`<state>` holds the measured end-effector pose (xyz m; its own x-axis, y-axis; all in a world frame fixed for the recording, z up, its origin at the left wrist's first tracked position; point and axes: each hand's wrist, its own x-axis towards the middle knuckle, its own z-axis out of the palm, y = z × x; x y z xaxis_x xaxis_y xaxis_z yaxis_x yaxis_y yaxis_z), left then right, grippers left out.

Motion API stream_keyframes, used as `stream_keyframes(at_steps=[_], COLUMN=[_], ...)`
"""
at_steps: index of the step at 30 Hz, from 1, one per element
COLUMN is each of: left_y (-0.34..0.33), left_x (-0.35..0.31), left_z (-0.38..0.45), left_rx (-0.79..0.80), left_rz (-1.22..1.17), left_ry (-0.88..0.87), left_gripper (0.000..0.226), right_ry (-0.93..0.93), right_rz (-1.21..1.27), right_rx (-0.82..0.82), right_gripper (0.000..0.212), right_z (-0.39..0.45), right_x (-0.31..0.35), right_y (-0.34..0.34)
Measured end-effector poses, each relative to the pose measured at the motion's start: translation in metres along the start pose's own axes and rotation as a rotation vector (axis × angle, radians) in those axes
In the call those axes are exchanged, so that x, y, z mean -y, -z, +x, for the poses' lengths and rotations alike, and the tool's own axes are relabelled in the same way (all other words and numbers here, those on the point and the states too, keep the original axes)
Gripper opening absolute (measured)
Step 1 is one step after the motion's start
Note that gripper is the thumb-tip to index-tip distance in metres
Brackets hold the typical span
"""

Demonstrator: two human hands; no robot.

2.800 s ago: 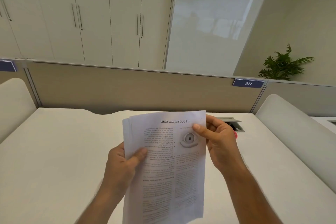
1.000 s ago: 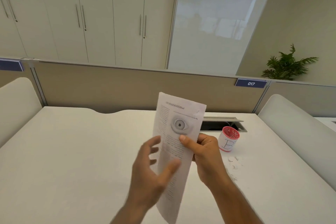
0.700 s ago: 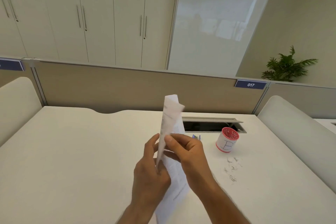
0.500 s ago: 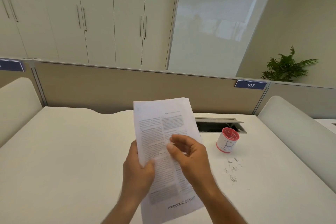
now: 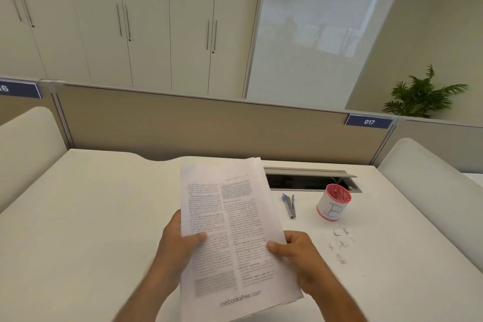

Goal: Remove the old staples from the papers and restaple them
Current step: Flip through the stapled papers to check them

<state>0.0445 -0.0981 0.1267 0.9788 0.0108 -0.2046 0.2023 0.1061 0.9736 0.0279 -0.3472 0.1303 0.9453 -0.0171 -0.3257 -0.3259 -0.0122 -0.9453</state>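
Observation:
A stack of printed papers [image 5: 230, 219] is held up over the white desk [image 5: 91, 217], text right way up, footer at the bottom. My left hand [image 5: 180, 246] grips its left edge with the thumb on the front page. My right hand [image 5: 298, 253] grips the right edge, thumb on the front. A blue and grey stapler [image 5: 290, 205] lies on the desk to the right of the papers. Loose pulled staples [image 5: 341, 246] are scattered on the desk further right. No staple is visible on the papers.
A white and red cup [image 5: 333, 202] marked "B", holding small metal bits, stands beyond the staples. An open cable hatch [image 5: 308, 180] sits behind it. A beige partition [image 5: 209, 128] closes the back of the desk, with padded white side panels left and right.
The papers were turned over and around from upside down to upright. My hands shifted to hold both side edges. The stapler has come into view beside the papers.

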Motion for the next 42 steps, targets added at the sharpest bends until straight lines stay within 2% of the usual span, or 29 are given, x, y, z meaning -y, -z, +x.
stream_keyframes(at_steps=[6,18,26,31,42], left_y=[0.014,0.033,0.035,0.038,0.035], left_x=[0.034,0.069,0.059,0.057,0.073], left_z=[0.011,0.074,0.154,0.2,0.259], left_rx=[0.015,-0.123,-0.154,-0.18,-0.26], left_rz=[0.134,0.389,0.494,0.544,0.718], left_ry=[0.097,0.156,0.113,0.1,0.067], left_gripper=[0.04,0.037,0.039,0.04,0.047], right_ry=[0.0,-0.111,-0.102,-0.057,-0.106], right_rz=[-0.038,-0.085,-0.318,-0.509,-0.693], right_rx=[-0.109,-0.097,-0.199,-0.257,-0.366], right_gripper=[0.013,0.013,0.006,0.011,0.026], right_z=[0.024,0.11,0.189,0.231,0.279], right_x=[-0.025,-0.054,-0.035,-0.028,-0.022], right_y=[-0.018,-0.038,-0.053,-0.059,-0.056])
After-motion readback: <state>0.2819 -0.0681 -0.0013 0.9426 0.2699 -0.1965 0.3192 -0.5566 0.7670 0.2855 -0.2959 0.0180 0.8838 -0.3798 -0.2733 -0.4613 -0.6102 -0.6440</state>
